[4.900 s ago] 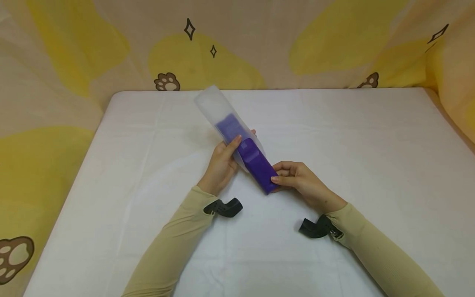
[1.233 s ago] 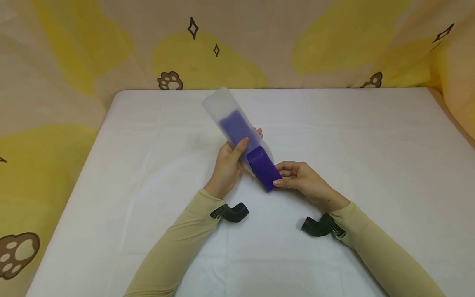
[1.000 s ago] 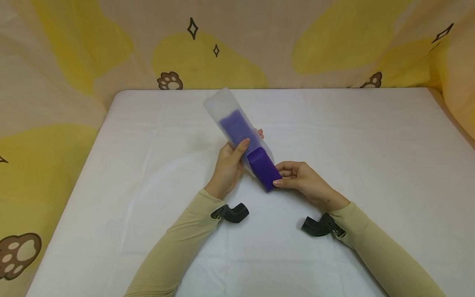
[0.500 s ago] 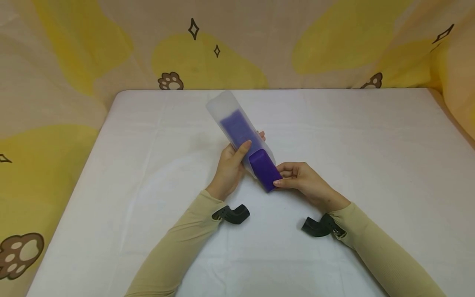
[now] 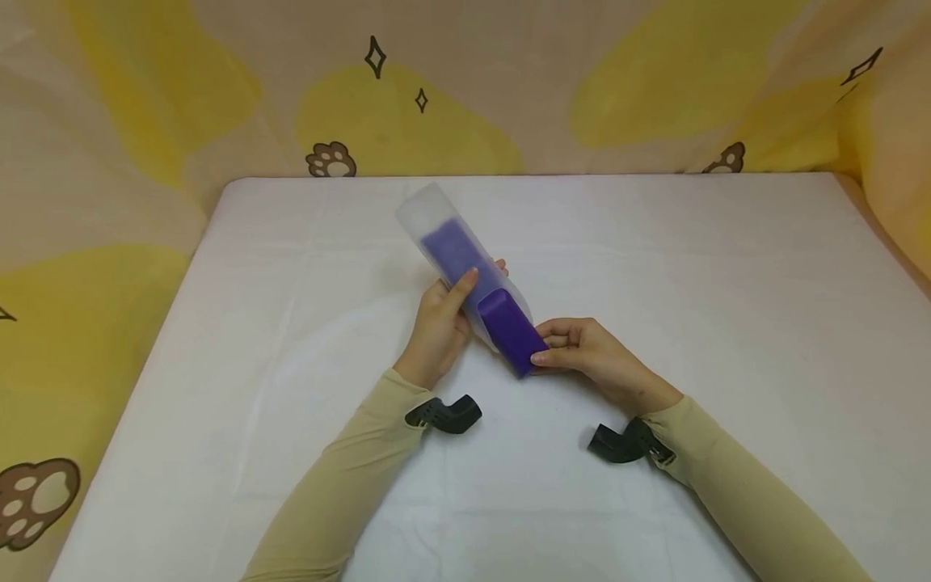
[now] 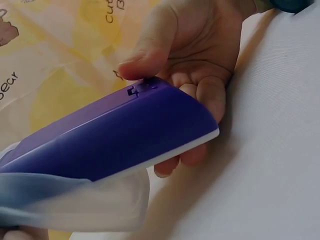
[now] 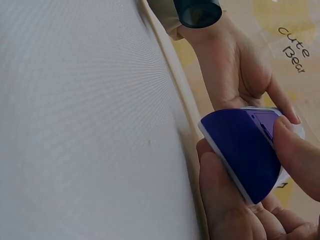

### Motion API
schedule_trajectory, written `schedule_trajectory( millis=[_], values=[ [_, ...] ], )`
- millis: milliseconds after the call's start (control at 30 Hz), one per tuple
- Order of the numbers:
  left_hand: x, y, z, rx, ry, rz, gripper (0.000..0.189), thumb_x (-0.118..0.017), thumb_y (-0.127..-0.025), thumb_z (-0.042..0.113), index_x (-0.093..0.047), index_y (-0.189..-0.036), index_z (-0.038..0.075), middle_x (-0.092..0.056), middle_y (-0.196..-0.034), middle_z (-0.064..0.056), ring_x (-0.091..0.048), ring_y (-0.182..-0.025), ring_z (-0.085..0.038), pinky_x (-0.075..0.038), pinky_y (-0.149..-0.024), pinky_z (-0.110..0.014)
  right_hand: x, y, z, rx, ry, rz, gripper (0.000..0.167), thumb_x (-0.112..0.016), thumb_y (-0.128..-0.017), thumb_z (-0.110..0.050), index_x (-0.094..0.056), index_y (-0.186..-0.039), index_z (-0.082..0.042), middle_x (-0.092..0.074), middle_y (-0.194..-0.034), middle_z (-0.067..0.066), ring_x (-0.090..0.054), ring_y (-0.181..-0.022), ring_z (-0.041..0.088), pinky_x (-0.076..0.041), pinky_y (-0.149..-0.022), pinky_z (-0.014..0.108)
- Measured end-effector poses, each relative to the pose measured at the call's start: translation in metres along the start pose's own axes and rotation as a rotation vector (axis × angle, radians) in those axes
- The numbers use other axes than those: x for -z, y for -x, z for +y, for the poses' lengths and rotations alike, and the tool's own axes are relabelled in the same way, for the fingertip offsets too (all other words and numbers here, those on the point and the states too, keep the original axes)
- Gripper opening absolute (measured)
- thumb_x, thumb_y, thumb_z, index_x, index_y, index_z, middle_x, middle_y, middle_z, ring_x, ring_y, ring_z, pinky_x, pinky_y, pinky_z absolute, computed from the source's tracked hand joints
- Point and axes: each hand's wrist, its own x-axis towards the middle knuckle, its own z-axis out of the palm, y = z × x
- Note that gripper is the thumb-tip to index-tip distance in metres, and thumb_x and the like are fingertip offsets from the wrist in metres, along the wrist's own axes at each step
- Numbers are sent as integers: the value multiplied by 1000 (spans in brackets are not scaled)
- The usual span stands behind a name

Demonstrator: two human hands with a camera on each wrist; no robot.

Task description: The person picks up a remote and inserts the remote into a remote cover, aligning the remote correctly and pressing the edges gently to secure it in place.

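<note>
Purple, slim, box-like plastic device [image 5: 513, 333], smooth and faintly glossy, white-edged underneath and curved at the exposed end, held aslant over the middle of the white cloth-covered table [image 5: 254, 323]. Partly inside a translucent, frosted, flattish sleeve [image 5: 427, 212], bluish where seen through it, with the sleeve's vacant tip toward the table's far edge. Clasped through the sleeve by the left hand [image 5: 434, 331], thumb on top; pinched at the exposed end by the right hand [image 5: 600, 356]. Sunk deeper into the sleeve than about five seconds ago, with less bare purple outside.
</note>
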Motion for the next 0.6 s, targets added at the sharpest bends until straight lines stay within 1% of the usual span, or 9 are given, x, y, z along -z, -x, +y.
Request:
schedule_trajectory(
  millis=[133, 267, 400, 500, 600],
  values=[
    [2, -2, 3, 1, 16, 12, 36, -43, -100, 7, -41, -129, -13, -47, -133, -29, -50, -123, -29, -38, -105, -32, -1, 0, -1, 2, -11, -10, 31, -66, -86, -4, -56, -112, 9, -71, -96, 6, -65, -85, 15, -54, -80, 28],
    [3, -2, 4, -4, 28, 9, 37, -42, -101, 7, -39, -131, -13, -46, -133, -31, -50, -123, -29, -37, -106, -32, -1, 0, -2, 34, -43, -13, 29, -63, -87, 0, -55, -111, 13, -70, -95, 8, -67, -87, 17, -55, -82, 32],
    [4, -2, 4, 10, 35, -27, 39, -39, -102, 8, -36, -134, -13, -42, -136, -32, -48, -125, -29, -36, -107, -32, -2, 0, -1, 53, -82, -6, 27, -61, -88, 4, -53, -110, 17, -70, -95, 10, -68, -88, 20, -54, -83, 38],
    [6, -2, 5, 24, 39, -61, 39, -38, -102, 9, -35, -134, -14, -40, -137, -32, -46, -127, -29, -35, -107, -32, -1, 0, 0, 47, -94, -10, 26, -61, -88, 3, -55, -109, 16, -70, -95, 11, -68, -88, 22, -55, -82, 38],
    [7, -3, 6, 44, 30, -93, 40, -37, -102, 11, -34, -135, -12, -39, -138, -32, -44, -128, -29, -33, -108, -33, -1, 0, 0, 50, -103, -19, 27, -62, -88, 2, -55, -109, 16, -70, -95, 12, -68, -87, 22, -55, -81, 38]
  ],
)
